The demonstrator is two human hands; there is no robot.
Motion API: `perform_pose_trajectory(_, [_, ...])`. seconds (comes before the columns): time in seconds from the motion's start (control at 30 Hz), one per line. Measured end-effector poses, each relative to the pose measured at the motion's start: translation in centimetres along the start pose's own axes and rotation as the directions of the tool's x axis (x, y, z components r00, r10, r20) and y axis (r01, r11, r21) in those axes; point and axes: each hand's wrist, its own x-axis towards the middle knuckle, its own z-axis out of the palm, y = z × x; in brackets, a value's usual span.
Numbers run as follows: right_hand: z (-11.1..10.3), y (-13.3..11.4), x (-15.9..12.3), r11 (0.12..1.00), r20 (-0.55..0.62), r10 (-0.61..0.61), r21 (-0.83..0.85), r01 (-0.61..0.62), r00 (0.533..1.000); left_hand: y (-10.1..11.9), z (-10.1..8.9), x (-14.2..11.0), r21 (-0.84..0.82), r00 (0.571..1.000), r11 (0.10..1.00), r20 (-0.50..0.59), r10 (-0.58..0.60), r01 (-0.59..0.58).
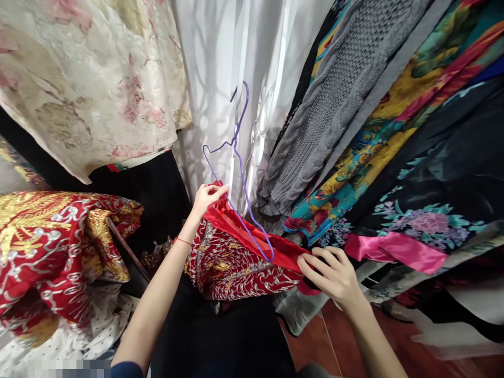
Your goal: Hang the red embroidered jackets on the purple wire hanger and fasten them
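Observation:
A red garment [244, 270] with silver and gold embroidery and a plain red satin edge is stretched between my hands, over my lap. My left hand [205, 200] pinches the gathered end of the satin edge, thumb and fingers closed on it. At the opposite end, my right hand [334, 274] has its fingers curled over the edge. A thin purple hanger [241, 173] stands tilted between the hands, hook up. Its lower part lies against the red satin, and one corner passes close by my left hand. Whether the left fingers also touch the hanger I cannot tell.
Cream floral fabric [90, 89] hangs at the upper left, above another red and gold embroidered cloth [43, 262]. Several garments hang on the right, among them a grey knit [338, 100] and a black floral one [444, 173]. White curtains [212, 63] hang behind; red tiles [315, 346] show below.

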Motion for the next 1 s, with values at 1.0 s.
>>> perform_pose_trajectory(1.0, [3.3, 3.9, 8.0, 0.861, -0.307, 0.463, 0.379, -0.340, 0.832, -1.1, 2.1, -8.5, 0.015, 0.708, 0.967, -0.679, 0.196, -0.253])
